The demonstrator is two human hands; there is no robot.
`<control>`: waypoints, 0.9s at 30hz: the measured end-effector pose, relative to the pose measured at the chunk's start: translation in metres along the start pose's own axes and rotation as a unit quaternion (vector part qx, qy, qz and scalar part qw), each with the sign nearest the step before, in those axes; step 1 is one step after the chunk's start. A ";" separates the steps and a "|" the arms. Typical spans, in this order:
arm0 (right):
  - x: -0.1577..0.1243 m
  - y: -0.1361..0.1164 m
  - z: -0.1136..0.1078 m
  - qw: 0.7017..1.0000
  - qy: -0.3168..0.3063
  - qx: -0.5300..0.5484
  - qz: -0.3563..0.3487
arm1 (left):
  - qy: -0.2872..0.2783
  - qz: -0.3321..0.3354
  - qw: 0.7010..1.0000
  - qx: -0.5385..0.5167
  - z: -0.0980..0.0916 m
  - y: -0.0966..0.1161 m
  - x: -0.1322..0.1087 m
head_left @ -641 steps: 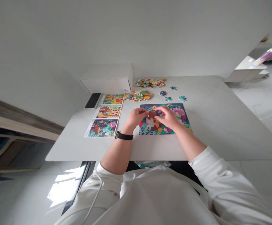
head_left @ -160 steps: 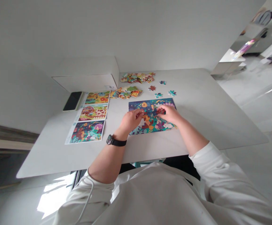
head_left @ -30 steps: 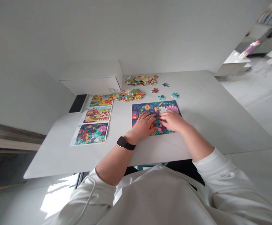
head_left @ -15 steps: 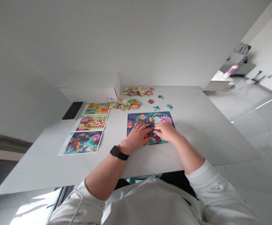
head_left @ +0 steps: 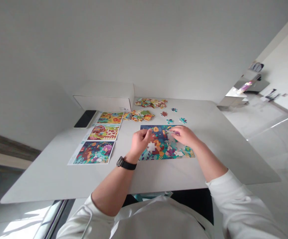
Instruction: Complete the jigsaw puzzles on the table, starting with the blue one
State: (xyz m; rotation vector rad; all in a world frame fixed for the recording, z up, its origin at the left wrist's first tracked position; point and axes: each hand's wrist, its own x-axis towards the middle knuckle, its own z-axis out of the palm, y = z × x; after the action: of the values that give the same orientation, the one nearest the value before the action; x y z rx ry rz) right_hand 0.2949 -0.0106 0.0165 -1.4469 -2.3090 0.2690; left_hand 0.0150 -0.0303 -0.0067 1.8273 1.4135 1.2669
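Left hand: the left hand (head_left: pixel 140 143), a black watch (head_left: pixel 126 163) on its wrist, is raised over the puzzle's near-left part, fingers gathered; I cannot tell whether they pinch a piece.
Right hand: the right hand (head_left: pixel 185 136) reaches across the middle, fingertips together at the top edge of a gap; I cannot tell whether it holds anything.
Puzzle: the puzzle (head_left: pixel 163 150) lies flat on the white table (head_left: pixel 59 186), between the hands and the far piles, with most of its picture joined.
Gaps: a small white gap (head_left: pixel 151 146) shows beside the left hand, and a larger pale one (head_left: pixel 176 144) lies under the right hand.
Table edges: the near edge runs just beyond the wrists, and white tabletop extends right of the puzzle.
Cards: three picture cards (head_left: pixel 103 132) lie in a column to the left.
Loose pieces: four loose pieces (head_left: pixel 169 121) lie apart, just beyond the puzzle.
Piles: two piles of pieces (head_left: pixel 139 115) sit farther off, by a white box (head_left: pixel 104 101) and a phone (head_left: pixel 85 119).
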 end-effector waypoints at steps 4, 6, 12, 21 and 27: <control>0.036 0.022 -0.019 0.997 -0.002 -0.016 0.080 | 0.025 -0.037 0.997 -0.058 0.000 -0.001 0.000; 0.060 0.033 -0.020 0.991 -0.011 -0.002 0.133 | 0.029 -0.032 0.998 -0.056 -0.001 0.000 0.000; 0.129 0.054 0.003 0.975 -0.034 -0.037 0.215 | 0.031 0.007 0.999 -0.026 -0.006 0.005 -0.001; 0.188 0.063 0.044 0.962 -0.079 -0.103 0.240 | 0.031 0.043 0.998 -0.015 -0.011 0.006 -0.003; 0.192 0.071 0.050 0.952 -0.071 -0.061 0.292 | 0.030 0.040 0.999 -0.021 -0.011 0.007 -0.004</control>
State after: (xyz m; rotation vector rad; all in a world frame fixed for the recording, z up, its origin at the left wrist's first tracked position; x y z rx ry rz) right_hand 0.2577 0.1949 -0.0103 -2.2216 -1.9696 0.4096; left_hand 0.0084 -0.0381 0.0029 1.8484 1.3477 1.3901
